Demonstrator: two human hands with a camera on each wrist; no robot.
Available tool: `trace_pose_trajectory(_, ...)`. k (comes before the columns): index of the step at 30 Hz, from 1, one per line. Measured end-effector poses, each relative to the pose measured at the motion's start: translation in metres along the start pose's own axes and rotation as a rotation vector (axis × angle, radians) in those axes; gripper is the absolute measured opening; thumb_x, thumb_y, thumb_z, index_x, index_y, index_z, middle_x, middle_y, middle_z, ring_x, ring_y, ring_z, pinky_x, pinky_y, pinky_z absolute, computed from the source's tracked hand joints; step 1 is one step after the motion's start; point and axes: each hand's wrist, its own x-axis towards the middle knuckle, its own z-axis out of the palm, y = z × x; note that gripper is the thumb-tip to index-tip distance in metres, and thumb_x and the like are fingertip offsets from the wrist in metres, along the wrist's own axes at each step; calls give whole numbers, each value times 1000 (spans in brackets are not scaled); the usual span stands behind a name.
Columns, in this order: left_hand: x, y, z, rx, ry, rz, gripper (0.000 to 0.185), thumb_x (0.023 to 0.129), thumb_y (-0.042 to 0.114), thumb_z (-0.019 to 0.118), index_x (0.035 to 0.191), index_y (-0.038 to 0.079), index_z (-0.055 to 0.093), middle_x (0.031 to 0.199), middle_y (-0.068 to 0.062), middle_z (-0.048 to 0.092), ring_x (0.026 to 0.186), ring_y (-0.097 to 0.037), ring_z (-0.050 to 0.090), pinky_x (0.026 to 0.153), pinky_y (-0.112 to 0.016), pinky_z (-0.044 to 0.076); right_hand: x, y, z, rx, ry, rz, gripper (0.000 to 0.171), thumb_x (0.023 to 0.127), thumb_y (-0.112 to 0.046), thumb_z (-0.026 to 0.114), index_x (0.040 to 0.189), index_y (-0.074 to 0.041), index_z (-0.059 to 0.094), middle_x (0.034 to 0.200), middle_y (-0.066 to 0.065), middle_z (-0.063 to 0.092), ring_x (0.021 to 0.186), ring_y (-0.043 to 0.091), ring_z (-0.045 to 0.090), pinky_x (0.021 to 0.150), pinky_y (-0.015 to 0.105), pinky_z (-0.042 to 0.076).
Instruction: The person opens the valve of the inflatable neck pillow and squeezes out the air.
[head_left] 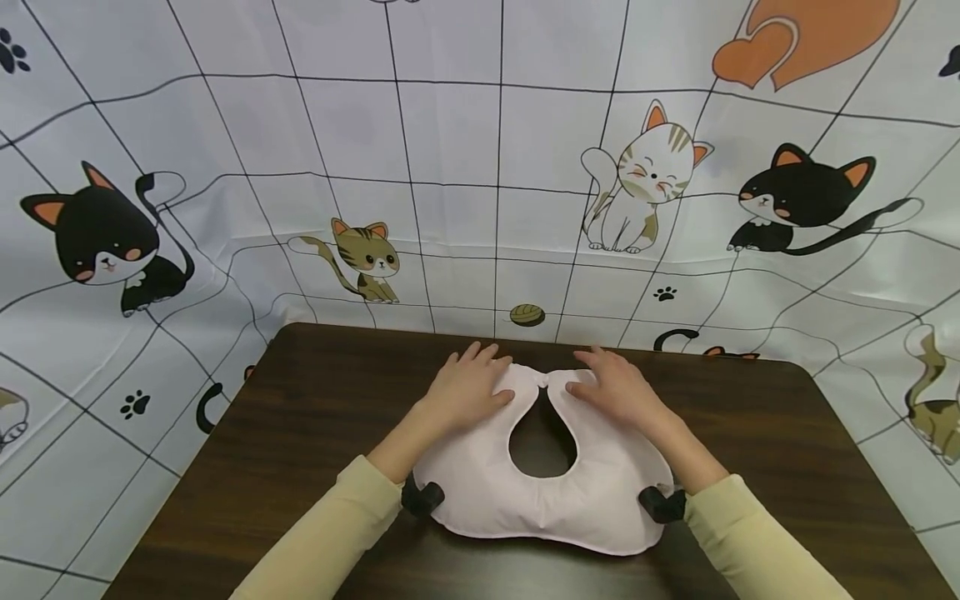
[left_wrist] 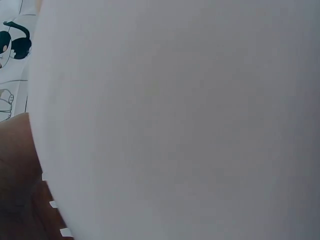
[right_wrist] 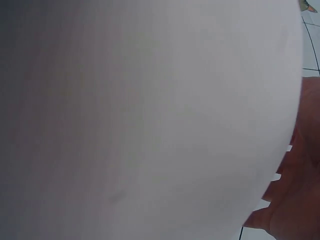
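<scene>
A pale pink U-shaped neck pillow (head_left: 540, 508) lies flat on the dark wooden table (head_left: 300, 433), its two ends meeting at the top around a teardrop opening. On its upper left part rests my left hand (head_left: 467, 390), fingers spread and fairly straight. My right hand (head_left: 618, 387) lies on the upper right part in the same way, fingers pointing inward and away. In the left wrist view the pillow (left_wrist: 170, 120) fills most of the picture, with part of the hand at the left edge. The right wrist view likewise shows mostly pillow (right_wrist: 160, 120), the hand at the right edge.
Behind and beside the table hangs a white curtain (head_left: 450, 133) printed with a black grid, cartoon cats and hearts. It meets the table's far edge. Black wrist camera mounts (head_left: 424, 497) sit at both wrists, over the pillow's sides.
</scene>
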Motion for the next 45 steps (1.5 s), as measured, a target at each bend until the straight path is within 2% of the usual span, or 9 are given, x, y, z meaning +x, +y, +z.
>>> trace_pose_trajectory(5,0,1,6,30,-3,5,58,103,47,58,152,17,52,159,-12,42,149,-39,32,115,-60,30,-6,-4,2,-52,-29,19,62,99,-37,63,149,-2,51,156,32,37,142,55,32,108,77,22)
trace_pose_trajectory(12,-2,2,6,40,-6,14,56,103,46,57,151,16,54,157,-14,44,147,-39,36,115,-56,33,-10,-4,9,-45,-48,13,59,99,-36,64,146,-2,54,153,33,40,141,55,35,109,70,30)
trace_pose_trajectory(15,-2,2,6,34,-4,11,55,103,45,58,150,15,55,156,-14,46,146,-39,38,114,-53,35,-9,-3,12,-43,-51,21,58,100,-36,63,146,-3,54,154,32,40,142,54,34,107,71,32)
trace_pose_trajectory(20,-2,1,7,38,4,14,55,103,44,58,149,15,55,155,-15,47,145,-39,39,114,-52,36,-8,-2,16,-42,-67,33,57,101,-37,62,148,-5,53,155,31,39,143,52,34,104,73,34)
trace_pose_trajectory(24,-1,1,8,43,4,20,55,103,45,58,149,15,55,155,-15,47,145,-39,39,114,-53,36,-7,-1,16,-50,-64,20,57,101,-36,62,147,-4,53,154,32,39,142,53,34,108,69,32)
trace_pose_trajectory(30,-1,0,7,58,6,22,56,103,45,57,150,15,55,156,-14,47,146,-38,39,114,-52,35,-10,-2,13,-54,-39,2,56,101,-35,61,146,-2,54,154,32,40,141,54,35,109,67,32)
trace_pose_trajectory(37,-13,1,8,48,28,29,55,102,45,60,147,13,58,154,-16,48,144,-39,41,113,-54,38,-27,-10,2,-8,1,-15,57,102,-33,61,147,0,52,154,32,39,142,54,34,110,68,31)
trace_pose_trajectory(41,-19,2,1,56,75,30,55,102,45,61,147,15,57,154,-15,47,144,-39,41,112,-54,38,-38,-14,-8,12,68,-28,55,102,-30,63,147,1,53,153,32,40,141,54,35,110,67,31)
trace_pose_trajectory(45,-27,3,-11,38,106,29,55,102,44,62,148,15,57,155,-15,47,144,-39,41,112,-55,38,-47,-14,-15,23,98,-34,56,102,-30,63,147,1,52,154,32,40,142,53,34,111,67,30)
